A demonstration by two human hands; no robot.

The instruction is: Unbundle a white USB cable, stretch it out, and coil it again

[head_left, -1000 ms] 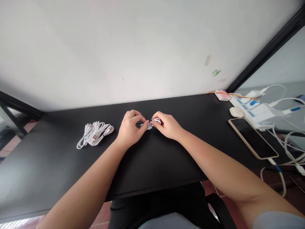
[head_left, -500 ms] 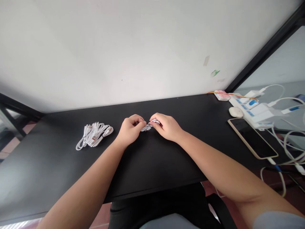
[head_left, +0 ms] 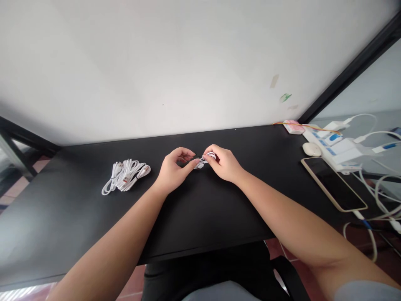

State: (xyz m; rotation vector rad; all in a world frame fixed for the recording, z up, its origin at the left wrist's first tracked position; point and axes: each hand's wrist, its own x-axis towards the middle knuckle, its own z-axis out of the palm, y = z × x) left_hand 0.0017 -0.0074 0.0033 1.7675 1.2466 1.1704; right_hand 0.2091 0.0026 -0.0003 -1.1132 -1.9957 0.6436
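Over the middle of the black desk [head_left: 200, 209], my left hand [head_left: 173, 170] and my right hand [head_left: 223, 163] meet with fingers pinched. Between them is a small coiled white cable [head_left: 204, 159], held by both hands just above the desk top. Most of the coil is hidden by my right fingers. A pile of several coiled white cables [head_left: 125, 175] with small red marks lies on the desk to the left of my left hand, untouched.
A phone [head_left: 333, 182] lies face up at the desk's right end with a cable plugged in. Behind it sit a white mouse [head_left: 311, 149], a white power strip [head_left: 332, 146] with chargers, and a pink packet [head_left: 293, 126]. A white wall runs along the back.
Both hands stay together on the small cable, shifting slightly right and up; the left thumb and forefinger now pinch closer to the coil. The cable pile has not moved.
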